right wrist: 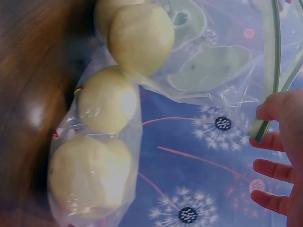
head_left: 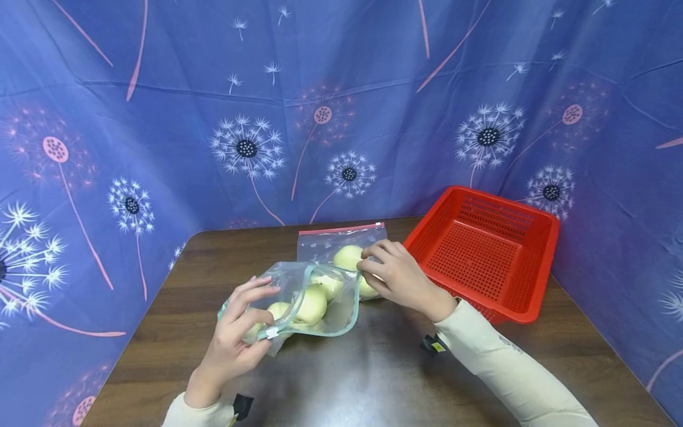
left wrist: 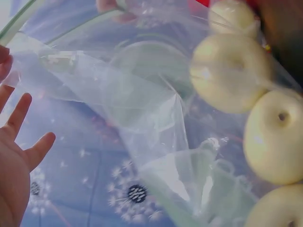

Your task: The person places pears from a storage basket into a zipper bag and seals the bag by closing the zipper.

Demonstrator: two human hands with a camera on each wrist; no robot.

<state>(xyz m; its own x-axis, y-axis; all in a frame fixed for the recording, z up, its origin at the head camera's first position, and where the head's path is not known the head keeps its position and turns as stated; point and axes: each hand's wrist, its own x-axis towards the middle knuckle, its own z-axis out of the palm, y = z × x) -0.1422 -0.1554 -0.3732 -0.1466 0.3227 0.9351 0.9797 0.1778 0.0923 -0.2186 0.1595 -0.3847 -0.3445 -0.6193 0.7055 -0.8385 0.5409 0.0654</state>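
Observation:
A clear zip bag with a pale green edge (head_left: 349,320) lies open-mouthed on the table, with several round pale yellow-green fruits (head_left: 311,305) inside. My left hand (head_left: 235,329) holds the left end of its mouth, beside a white slider (head_left: 272,333). At the opposite corner, my right hand (head_left: 397,276) pinches the green-edged rim between thumb and index finger; the right wrist view shows its other fingers spread apart. Just behind lies a second clear bag with a red zip strip (head_left: 341,229), also holding fruits (head_left: 348,257) and partly covered by my right hand.
A red plastic basket (head_left: 475,249) with perforated walls stands at the right, close behind my right forearm. The brown wooden table (head_left: 341,379) meets a blue dandelion-print cloth (head_left: 299,118) at the back and sides.

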